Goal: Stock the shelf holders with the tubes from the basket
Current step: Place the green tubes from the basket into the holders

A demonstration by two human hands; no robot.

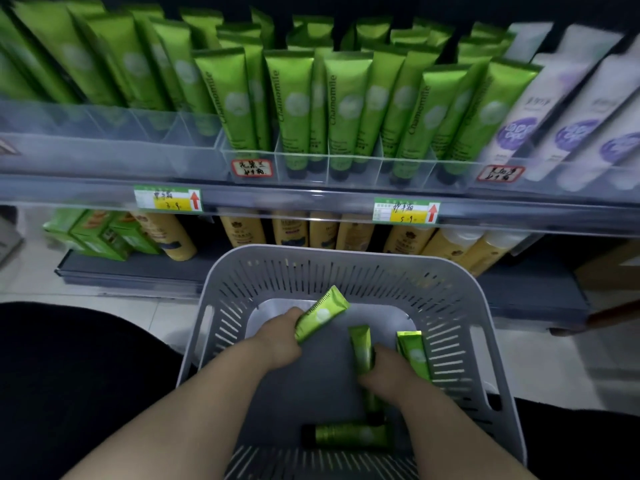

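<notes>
Green tube (322, 313) is tilted up off the floor of the gray basket (346, 251), crimped end toward the shelf, gripped at its lower end by the left hand (280, 336), fingers curled round it. Left forearm comes in from lower left, over the basket's near rim. Right hand (389, 372) is deeper in the basket, knuckles up, fingers wrapped round a second tube (360, 344) that stands nearly upright. A third tube (414, 355) sits just beside the right hand against the basket's right wall; cannot tell if the hand touches it. A fourth tube (349, 435) lies flat crosswise by the near wall, between the forearms. Beyond the basket, clear shelf holders (353, 164) are packed with upright shelved green tubes (294, 105); white tubes (554, 109) stand to their right. Price tags (168, 199) are on the shelf edge. The lower shelf has yellow bottles (291, 230) and green boxes (100, 233), the bottles partly hidden by the basket's far rim.
</notes>
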